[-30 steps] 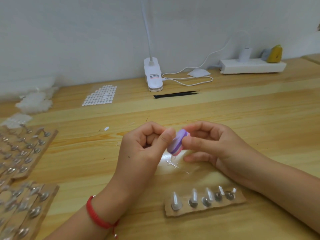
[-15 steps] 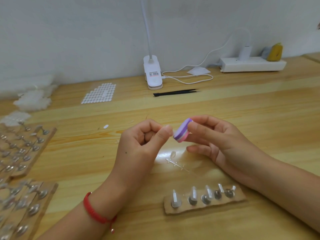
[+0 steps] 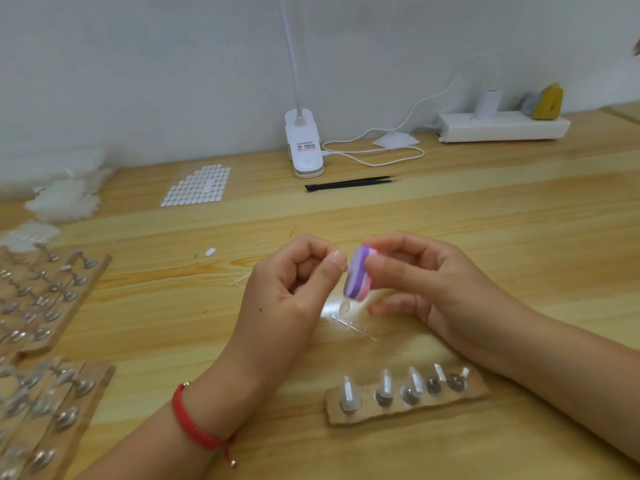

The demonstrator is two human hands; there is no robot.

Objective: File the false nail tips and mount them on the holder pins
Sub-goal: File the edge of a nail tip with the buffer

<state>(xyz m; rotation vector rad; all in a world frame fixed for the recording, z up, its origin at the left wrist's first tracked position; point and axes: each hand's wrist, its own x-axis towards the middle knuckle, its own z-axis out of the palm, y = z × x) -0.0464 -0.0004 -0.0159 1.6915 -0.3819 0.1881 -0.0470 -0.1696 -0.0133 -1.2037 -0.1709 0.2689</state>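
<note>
Above the wooden desk (image 3: 519,237), the right hand (image 3: 426,282) holds in its grip a purple and pink foam file block (image 3: 358,275). The left hand (image 3: 294,289) pinches against it what must be a clear false nail tip, hidden by the thumb. A hard stroke could flick this small, smooth tip out and lose it on the desk.

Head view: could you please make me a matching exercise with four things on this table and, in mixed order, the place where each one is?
Things:
1. black tweezers
2. power strip
3. purple-pink buffer block
4. cardboard holder strip

Places:
A. pinched in the fingers of the right hand
B. nearest the camera, bearing pins
C. far right, by the wall
D. lying just in front of the lamp base

Pairs: 1-D, 2-C, 3-A, 4-B.
</note>
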